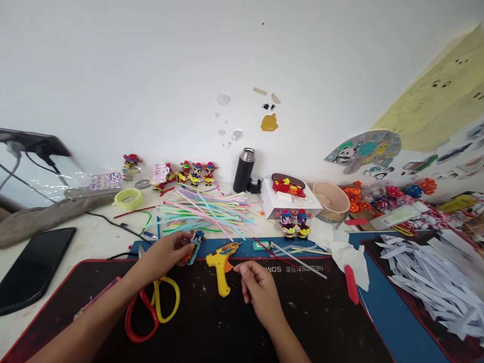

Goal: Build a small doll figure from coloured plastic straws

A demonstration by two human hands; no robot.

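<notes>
small blue-and-orange figure (196, 246): near-left of centre, above black mat (310, 322) | left grip (170, 252): closed on figure | right grip (259, 287): narrow, contents unclear, beside yellow plastic glue gun (219, 267) | far: multicoloured fuzzy stems (207, 212) on white tabletop (20, 333)

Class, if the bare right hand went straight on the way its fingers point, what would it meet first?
The right hand would probably meet the yellow plastic glue gun, at its orange trigger; one view leaves depth unsure.

Bare forearms, bare hands, slender fingers
</notes>
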